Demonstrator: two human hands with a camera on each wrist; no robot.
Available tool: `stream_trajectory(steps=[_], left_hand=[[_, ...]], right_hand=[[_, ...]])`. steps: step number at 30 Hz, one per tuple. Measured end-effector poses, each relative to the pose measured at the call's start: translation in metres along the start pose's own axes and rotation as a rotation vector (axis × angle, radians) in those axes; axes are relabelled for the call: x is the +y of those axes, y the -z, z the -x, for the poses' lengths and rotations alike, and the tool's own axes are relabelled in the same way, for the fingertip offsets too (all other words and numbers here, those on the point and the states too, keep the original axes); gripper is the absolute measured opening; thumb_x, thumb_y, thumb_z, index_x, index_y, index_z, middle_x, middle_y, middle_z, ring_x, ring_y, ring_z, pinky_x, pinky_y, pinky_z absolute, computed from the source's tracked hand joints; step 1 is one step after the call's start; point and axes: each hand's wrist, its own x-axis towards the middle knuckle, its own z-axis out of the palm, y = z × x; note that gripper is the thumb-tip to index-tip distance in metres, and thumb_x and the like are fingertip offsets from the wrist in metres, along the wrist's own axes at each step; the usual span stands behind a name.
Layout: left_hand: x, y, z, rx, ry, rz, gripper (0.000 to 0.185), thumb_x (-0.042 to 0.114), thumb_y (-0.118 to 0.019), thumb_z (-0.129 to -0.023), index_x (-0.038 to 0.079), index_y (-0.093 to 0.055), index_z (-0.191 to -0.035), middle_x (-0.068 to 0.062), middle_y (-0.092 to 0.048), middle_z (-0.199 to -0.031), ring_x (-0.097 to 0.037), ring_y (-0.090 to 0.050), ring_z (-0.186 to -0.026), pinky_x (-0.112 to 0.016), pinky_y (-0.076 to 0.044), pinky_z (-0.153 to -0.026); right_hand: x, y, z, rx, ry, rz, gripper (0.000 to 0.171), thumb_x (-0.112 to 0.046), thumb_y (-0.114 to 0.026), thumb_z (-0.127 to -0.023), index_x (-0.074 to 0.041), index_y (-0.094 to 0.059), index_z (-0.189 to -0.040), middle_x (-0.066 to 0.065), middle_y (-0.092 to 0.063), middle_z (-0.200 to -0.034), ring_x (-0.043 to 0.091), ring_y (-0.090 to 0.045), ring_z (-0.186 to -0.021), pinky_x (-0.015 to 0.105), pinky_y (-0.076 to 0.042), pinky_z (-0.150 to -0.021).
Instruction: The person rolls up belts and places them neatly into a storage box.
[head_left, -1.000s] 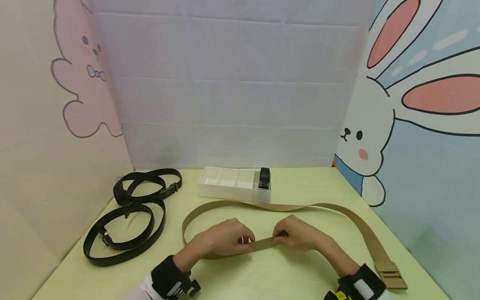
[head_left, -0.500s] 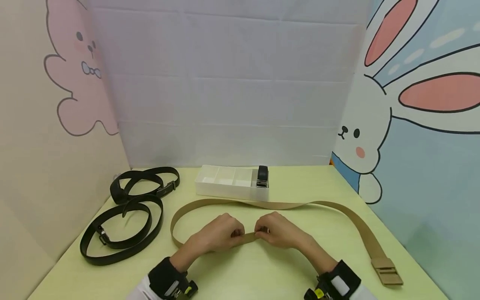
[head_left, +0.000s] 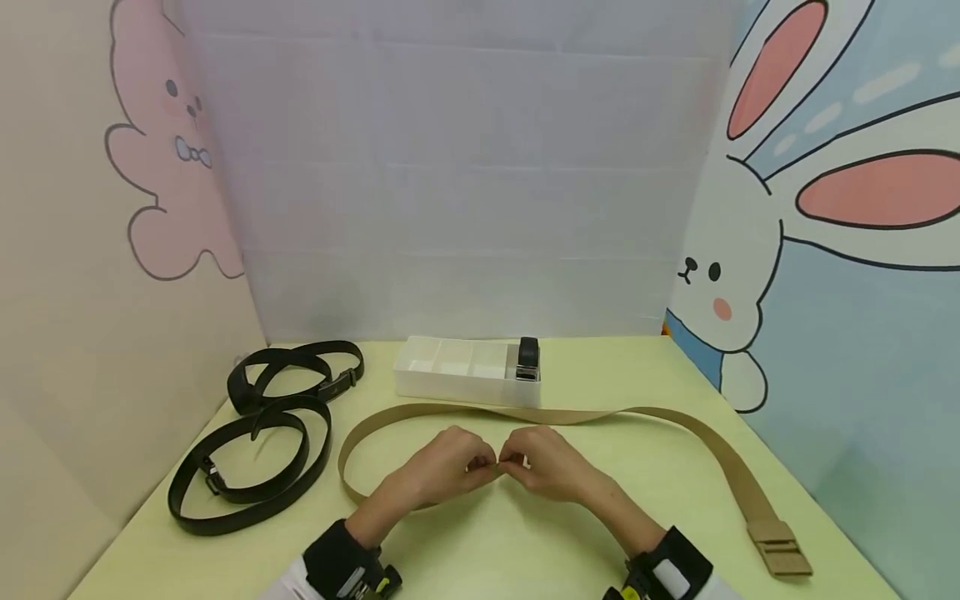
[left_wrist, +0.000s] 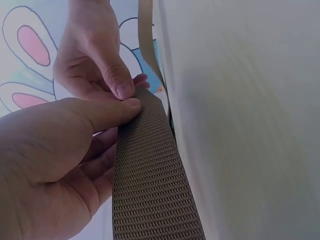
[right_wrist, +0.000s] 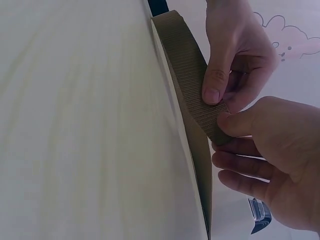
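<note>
Tan strap (head_left: 739, 477): loops over the bench (head_left: 540, 558) in front of the plastic box (head_left: 465, 385); its free end is between the hands, its buckle (head_left: 780, 550) lies at the right.
Left hand (head_left: 450, 462): fingers and thumb pinch the strap near that end.
Right hand (head_left: 550, 465): fingers in a narrow pinch on the end itself.
Pinch: best kept light, thumbs flat on the strap so it won't twist, with slack left toward the buckle.
Hand gap: a second ago strap showed between them; now the right hand has come in and the fingertips nearly meet.
</note>
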Motion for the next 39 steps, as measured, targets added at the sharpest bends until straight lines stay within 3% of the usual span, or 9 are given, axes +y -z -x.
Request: stream_trajectory(steps=[6,11,20,23,26,30,34,39], left_hand=[[0.0,-0.002,0.003,-0.021,0.011,0.006,0.021,0.008,-0.081,-0.104,0.009,-0.079,-0.083,0.008,-0.061,-0.068,0.004,-0.04,-0.064,-0.012,-0.033,-0.063],[0.002,-0.001,0.006,-0.043,0.028,0.021,0.024,0.007,-0.081,-0.104,0.007,-0.077,-0.08,0.01,-0.047,-0.064,0.005,-0.031,-0.06,-0.014,-0.026,-0.06],[0.0,0.002,0.009,-0.075,0.046,-0.002,0.024,0.011,-0.084,-0.102,0.009,-0.082,-0.078,0.013,-0.058,-0.064,0.008,-0.037,-0.058,-0.012,-0.03,-0.056],[-0.002,0.003,0.009,-0.074,0.056,-0.026,0.022,0.007,-0.085,-0.1,0.01,-0.082,-0.078,0.013,-0.061,-0.067,0.007,-0.04,-0.06,-0.012,-0.034,-0.058],[-0.003,0.003,0.01,-0.074,0.059,-0.038,0.021,0.004,-0.085,-0.098,0.011,-0.081,-0.079,0.013,-0.06,-0.069,0.005,-0.041,-0.062,-0.013,-0.035,-0.06],[-0.003,0.004,0.011,-0.077,0.057,-0.04,0.021,0.0,-0.084,-0.098,0.01,-0.081,-0.08,0.013,-0.058,-0.069,0.004,-0.041,-0.063,-0.014,-0.036,-0.061],[-0.004,0.006,0.012,-0.082,0.061,-0.04,0.021,0.0,-0.084,-0.098,0.01,-0.08,-0.08,0.013,-0.057,-0.069,0.004,-0.04,-0.063,-0.014,-0.034,-0.061],[-0.004,0.006,0.011,-0.093,0.066,-0.036,0.022,0.0,-0.083,-0.099,0.01,-0.079,-0.079,0.014,-0.055,-0.069,0.004,-0.039,-0.063,-0.013,-0.034,-0.061]], right_hand=[[0.001,-0.006,0.005,0.023,0.015,0.019,0.012,0.001,-0.081,-0.099,-0.009,-0.085,-0.098,-0.001,-0.081,-0.092,0.004,-0.072,-0.084,0.021,-0.059,-0.076],[0.004,-0.005,0.005,-0.03,0.0,0.043,0.013,0.002,-0.08,-0.1,-0.009,-0.086,-0.101,0.001,-0.08,-0.095,0.007,-0.074,-0.086,0.021,-0.058,-0.077],[0.01,0.002,0.007,-0.119,-0.032,-0.027,0.007,-0.007,-0.079,-0.104,-0.01,-0.085,-0.102,-0.001,-0.081,-0.097,0.003,-0.072,-0.087,0.024,-0.06,-0.078],[0.022,0.015,0.01,-0.131,-0.119,-0.031,0.008,-0.016,-0.077,-0.107,-0.012,-0.084,-0.106,-0.001,-0.082,-0.102,0.01,-0.075,-0.094,0.035,-0.064,-0.086],[0.038,0.035,0.019,-0.101,-0.23,0.027,0.016,-0.019,-0.075,-0.109,-0.008,-0.084,-0.113,0.005,-0.083,-0.111,0.026,-0.079,-0.107,0.049,-0.064,-0.096],[0.055,0.068,0.039,-0.042,-0.379,0.088,0.022,-0.018,-0.073,-0.109,-0.001,-0.082,-0.12,0.015,-0.083,-0.119,0.038,-0.078,-0.112,0.055,-0.063,-0.097],[0.064,0.095,0.061,-0.008,-0.474,0.059,0.022,-0.019,-0.072,-0.11,-0.002,-0.082,-0.12,0.017,-0.082,-0.12,0.036,-0.076,-0.109,0.054,-0.063,-0.092],[0.068,0.112,0.082,-0.102,-0.483,0.048,0.026,-0.026,-0.074,-0.11,-0.004,-0.082,-0.122,0.01,-0.082,-0.117,0.03,-0.075,-0.107,0.051,-0.063,-0.09]])
